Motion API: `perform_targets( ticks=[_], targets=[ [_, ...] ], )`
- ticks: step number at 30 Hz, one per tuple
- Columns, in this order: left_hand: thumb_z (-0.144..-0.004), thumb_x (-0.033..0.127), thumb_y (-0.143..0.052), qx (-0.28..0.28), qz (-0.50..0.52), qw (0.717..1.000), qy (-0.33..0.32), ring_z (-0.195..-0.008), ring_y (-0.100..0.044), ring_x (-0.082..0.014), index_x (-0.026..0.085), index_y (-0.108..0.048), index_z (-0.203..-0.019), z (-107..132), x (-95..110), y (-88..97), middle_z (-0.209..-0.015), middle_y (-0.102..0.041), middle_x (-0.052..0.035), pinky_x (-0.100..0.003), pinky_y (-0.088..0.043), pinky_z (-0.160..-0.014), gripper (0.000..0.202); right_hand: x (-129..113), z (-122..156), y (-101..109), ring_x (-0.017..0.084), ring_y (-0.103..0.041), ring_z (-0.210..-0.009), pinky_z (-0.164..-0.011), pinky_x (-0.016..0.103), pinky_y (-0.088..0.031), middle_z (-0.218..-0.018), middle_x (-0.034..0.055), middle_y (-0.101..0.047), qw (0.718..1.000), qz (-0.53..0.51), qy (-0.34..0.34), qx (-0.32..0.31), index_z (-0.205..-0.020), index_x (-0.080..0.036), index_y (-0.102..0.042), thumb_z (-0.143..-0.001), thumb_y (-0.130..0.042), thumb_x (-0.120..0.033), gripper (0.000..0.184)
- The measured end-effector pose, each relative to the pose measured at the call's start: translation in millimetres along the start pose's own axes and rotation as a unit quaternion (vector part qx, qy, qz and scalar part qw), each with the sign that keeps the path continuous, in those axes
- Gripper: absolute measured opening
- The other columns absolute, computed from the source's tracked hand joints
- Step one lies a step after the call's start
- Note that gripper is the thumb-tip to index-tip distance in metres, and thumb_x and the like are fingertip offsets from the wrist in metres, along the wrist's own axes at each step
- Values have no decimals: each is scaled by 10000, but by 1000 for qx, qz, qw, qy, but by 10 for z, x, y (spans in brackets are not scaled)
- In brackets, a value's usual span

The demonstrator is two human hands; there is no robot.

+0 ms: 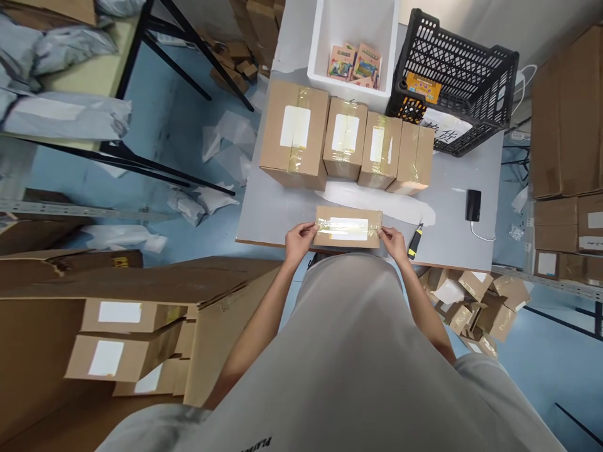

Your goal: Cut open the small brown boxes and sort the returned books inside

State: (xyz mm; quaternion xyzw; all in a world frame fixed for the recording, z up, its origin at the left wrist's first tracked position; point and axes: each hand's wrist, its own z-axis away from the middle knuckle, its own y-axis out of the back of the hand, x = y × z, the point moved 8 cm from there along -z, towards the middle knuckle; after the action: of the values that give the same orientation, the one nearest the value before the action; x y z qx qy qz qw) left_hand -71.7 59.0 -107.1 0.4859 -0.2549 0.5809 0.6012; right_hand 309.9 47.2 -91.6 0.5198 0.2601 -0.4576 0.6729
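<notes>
The small taped carton lies at the near edge of your grey table, between your left hand and right hand, whose fingertips pinch its two ends. Tabletop extends rightward past the cutter to a black device. Beyond, four larger cartons stand across your forward path. Behind them, a white bin holds small printed boxes; a black crate holds an orange packet.

Your grey shirt bears the letters "PLAY", the rest running out of view. On the white paper sign at the black crate, you can read 货, the last of 2 characters; the first is unclear. The label on the carton before you is too blurred to read.
</notes>
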Motion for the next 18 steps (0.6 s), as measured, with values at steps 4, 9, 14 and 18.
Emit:
perform_targets(
  ticks=[4, 9, 14, 18],
  targets=[
    [-880, 741, -770, -7, 30, 998, 47, -1125, -797, -311, 188, -814, -1037, -92, -203, -44, -1123, -859, -137, -446, -643, -1065, 577, 145, -1, 88, 376, -821, -1154, -1099, 544, -648, -1227, 159, -879, 998, -59, -29, -3, -1125, -206, -911, -801, -749, -912, 793],
    [-839, 779, -767, -35, 39, 994, 97, -1184, -777, -350, 176, -783, -1021, -132, -335, -244, -1163, -836, -172, -478, -631, -1060, 630, 349, 8, 381, 368, -809, -1206, -1083, 557, -664, -1298, 140, -875, 992, -100, -77, 15, -1181, -204, -888, -800, -790, -822, 733],
    [-826, 841, -754, -130, 63, 986, 79, -1186, -769, -357, 171, -800, -1002, 25, -177, -622, -1140, -846, -154, -454, -634, -1038, 694, 264, 126, 790, 370, -799, -1205, -1097, 582, -649, -1309, 233, -843, 985, -11, -59, 160, -1193, -152, -860, -882, -702, -694, 645],
    [-810, 828, -799, -153, 91, 983, 53, -1305, -741, -378, 175, -811, -1130, 134, 15, -779, -1307, -839, -155, -479, -588, -1142, 727, -108, 315, 679, 338, -779, -1230, -1026, 517, -693, -1390, 221, -797, 988, 11, 0, 156, -1329, -163, -824, -957, -665, -671, 649]
  ],
)
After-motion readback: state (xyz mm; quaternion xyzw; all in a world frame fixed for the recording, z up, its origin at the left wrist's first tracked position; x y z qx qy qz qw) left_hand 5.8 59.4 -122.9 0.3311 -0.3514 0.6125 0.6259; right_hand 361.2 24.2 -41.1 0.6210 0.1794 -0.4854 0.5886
